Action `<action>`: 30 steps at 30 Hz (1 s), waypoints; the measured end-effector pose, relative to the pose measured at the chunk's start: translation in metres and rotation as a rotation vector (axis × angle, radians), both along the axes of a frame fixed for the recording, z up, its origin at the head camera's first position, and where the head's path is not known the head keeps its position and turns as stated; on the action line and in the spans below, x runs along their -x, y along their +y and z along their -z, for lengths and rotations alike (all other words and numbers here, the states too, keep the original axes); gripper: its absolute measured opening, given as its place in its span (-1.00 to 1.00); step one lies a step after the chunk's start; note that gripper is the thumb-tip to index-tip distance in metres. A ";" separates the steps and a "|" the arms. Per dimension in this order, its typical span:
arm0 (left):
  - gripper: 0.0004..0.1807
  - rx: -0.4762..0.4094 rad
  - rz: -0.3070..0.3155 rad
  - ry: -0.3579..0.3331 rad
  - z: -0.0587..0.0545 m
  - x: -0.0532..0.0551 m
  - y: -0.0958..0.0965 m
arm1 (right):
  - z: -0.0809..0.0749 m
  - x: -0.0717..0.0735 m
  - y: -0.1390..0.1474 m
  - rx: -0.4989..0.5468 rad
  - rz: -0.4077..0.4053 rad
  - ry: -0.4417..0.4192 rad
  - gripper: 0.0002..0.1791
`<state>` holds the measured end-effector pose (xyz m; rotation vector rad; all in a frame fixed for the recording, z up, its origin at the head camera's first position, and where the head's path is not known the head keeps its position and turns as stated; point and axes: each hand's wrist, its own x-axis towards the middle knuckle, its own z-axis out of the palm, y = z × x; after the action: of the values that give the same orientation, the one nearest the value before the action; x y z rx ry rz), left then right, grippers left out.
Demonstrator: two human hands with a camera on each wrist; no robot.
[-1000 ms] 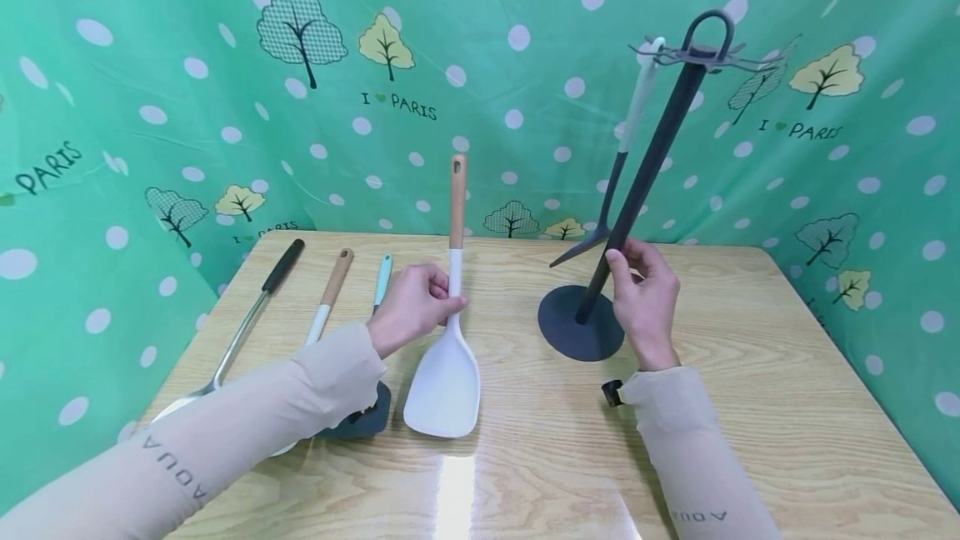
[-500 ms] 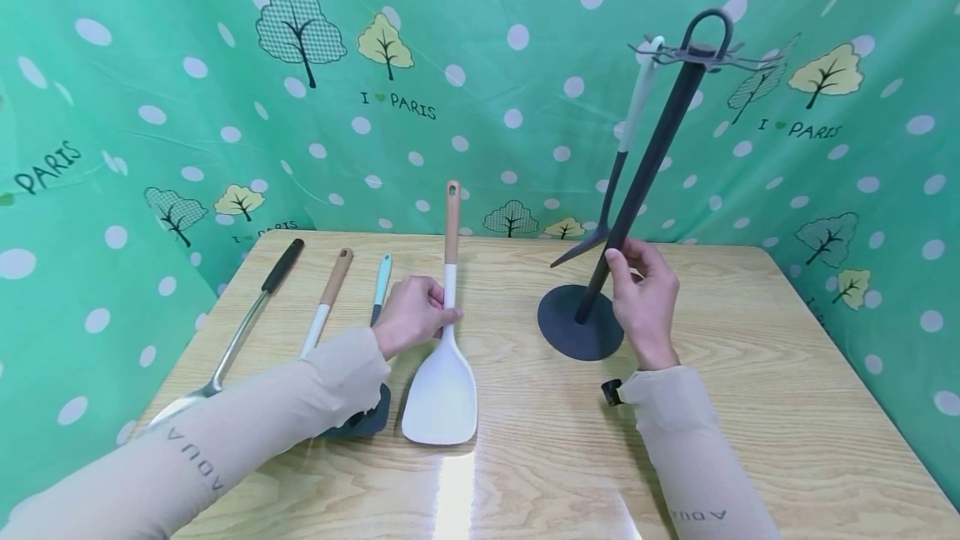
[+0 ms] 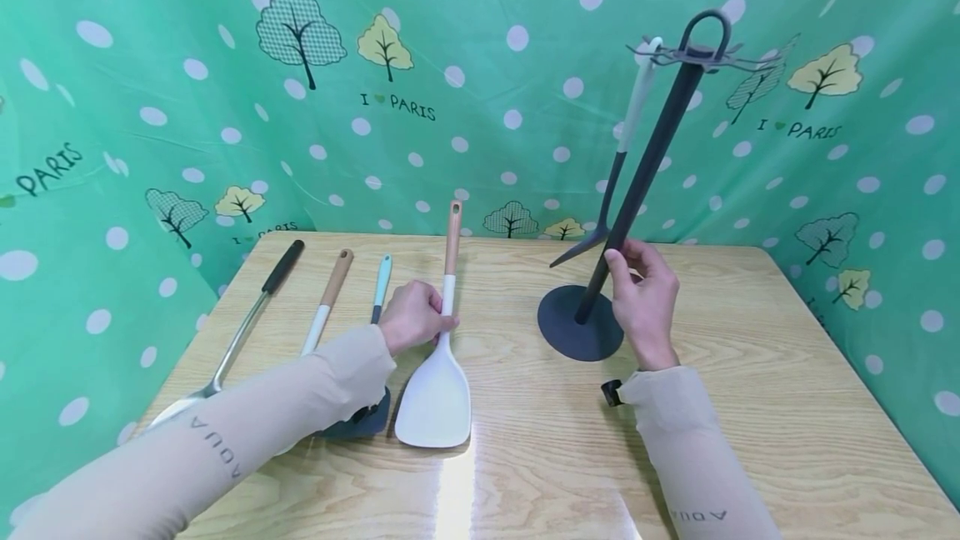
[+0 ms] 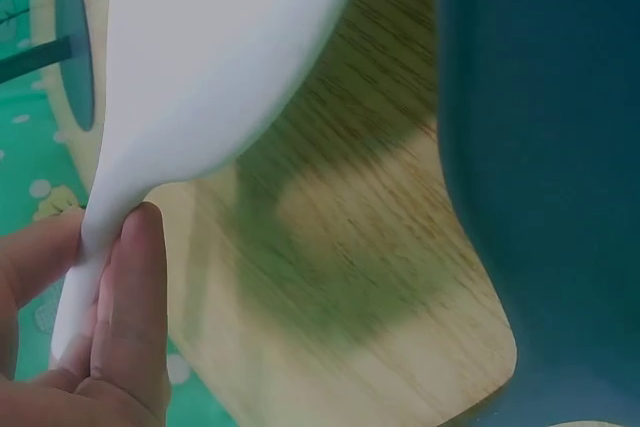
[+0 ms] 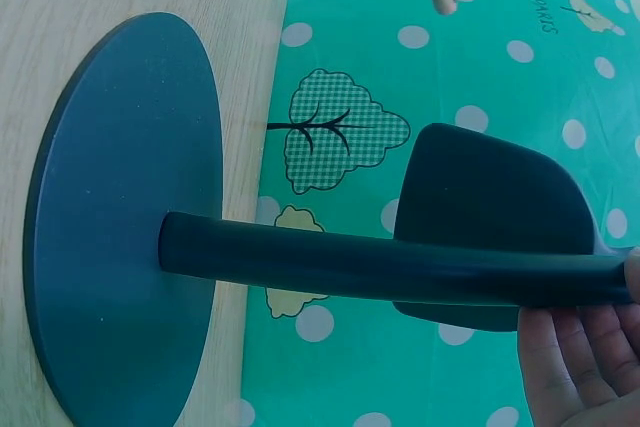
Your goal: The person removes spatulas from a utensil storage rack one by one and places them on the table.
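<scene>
My left hand pinches a white spatula with a wooden handle end by its neck, handle pointing away. In the left wrist view, thumb and fingers close on the spatula just behind its blade. Whether the blade touches the table I cannot tell. My right hand holds the black pole of a utensil stand low down; its round base is on the table. From the stand's hook ring hangs a dark turner with a pale green handle; its blade shows behind the pole in the right wrist view.
Left of the spatula lie a blue-handled turner, a white utensil with a wooden handle and a metal utensil with a black handle. My left sleeve covers parts of them. A green patterned curtain stands behind the table.
My left hand has brought the white spatula nearer and slightly left, toward the blue-handled turner. The right hand and the stand have stayed put.
</scene>
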<state>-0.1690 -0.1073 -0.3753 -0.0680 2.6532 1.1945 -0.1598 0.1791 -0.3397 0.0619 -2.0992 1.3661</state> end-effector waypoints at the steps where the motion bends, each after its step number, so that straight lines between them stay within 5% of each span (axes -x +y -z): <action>1: -0.83 0.007 0.003 -0.004 0.001 0.000 0.000 | 0.004 0.003 0.002 -0.003 0.001 -0.001 -0.75; 10: -0.80 0.044 -0.006 -0.076 0.008 0.007 -0.002 | 0.026 0.022 0.013 -0.001 0.002 0.001 -0.74; 24: -0.77 0.037 -0.043 -0.159 0.015 0.017 -0.006 | 0.027 0.022 0.015 -0.002 -0.008 0.012 -0.71; 30: -0.77 0.054 -0.051 -0.195 0.017 0.020 -0.005 | 0.011 0.011 0.005 -0.001 0.006 0.006 -0.76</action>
<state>-0.1888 -0.1124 -0.3925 -0.2499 2.5259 1.0724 -0.1705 0.1843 -0.3510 0.0599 -2.0937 1.3594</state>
